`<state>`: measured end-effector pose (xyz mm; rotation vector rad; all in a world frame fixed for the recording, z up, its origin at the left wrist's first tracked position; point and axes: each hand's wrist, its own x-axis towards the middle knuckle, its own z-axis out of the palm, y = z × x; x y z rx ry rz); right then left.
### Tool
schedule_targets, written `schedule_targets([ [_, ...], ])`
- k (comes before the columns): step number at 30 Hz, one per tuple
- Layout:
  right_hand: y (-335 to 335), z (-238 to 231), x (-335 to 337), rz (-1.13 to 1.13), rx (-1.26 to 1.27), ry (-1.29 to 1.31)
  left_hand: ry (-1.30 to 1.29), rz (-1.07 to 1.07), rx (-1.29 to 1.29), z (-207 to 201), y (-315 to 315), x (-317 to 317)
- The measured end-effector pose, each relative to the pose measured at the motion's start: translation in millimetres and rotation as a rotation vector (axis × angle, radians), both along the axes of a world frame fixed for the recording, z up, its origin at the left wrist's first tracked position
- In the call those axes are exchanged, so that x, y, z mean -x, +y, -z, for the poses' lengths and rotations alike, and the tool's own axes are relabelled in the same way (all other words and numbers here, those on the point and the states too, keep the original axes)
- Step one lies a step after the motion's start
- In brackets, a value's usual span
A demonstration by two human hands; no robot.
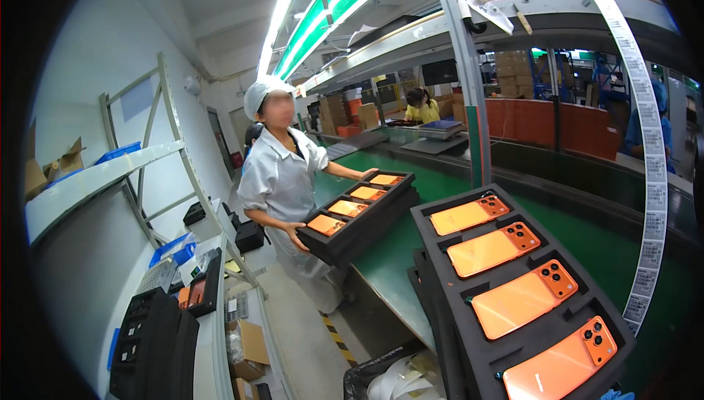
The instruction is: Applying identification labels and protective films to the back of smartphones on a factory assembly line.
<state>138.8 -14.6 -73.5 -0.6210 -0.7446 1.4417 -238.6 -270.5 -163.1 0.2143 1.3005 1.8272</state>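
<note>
Orange phones (517, 301), round-cornered, lie in a foam tray (452, 299).

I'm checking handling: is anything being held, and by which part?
The co-worker's right hand and left hand hold a black tray of orange phones near opposite ends. The wearer's own hands can't be made out.

Glossy phones (524, 301), matt foam tray (456, 312), smooth belt (444, 171), perhaps rubber, paper label strip (651, 143)
</note>
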Motion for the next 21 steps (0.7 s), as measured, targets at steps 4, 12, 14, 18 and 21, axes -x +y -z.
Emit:
schedule_targets([
  [4, -1, -1, -28, 0.015, -0.033, -0.008, 0.025, 0.147, 0.009, -2, 8, -29],
  [12, -1, 1, -78, 0.036, -0.085, 0.019, 0.117, 0.458, 0.022, -10, 43, -94],
  [14, -3, 5, -96, 0.052, -0.089, 0.031, 0.139, 0.547, 0.032, -8, 50, -114],
  [18, -8, 14, -130, 0.105, -0.115, 0.042, 0.206, 0.751, 0.049, -5, 70, -147],
  [21, -6, 29, -164, 0.174, -0.188, 0.043, 0.259, 0.946, 0.036, -5, 95, -176],
])
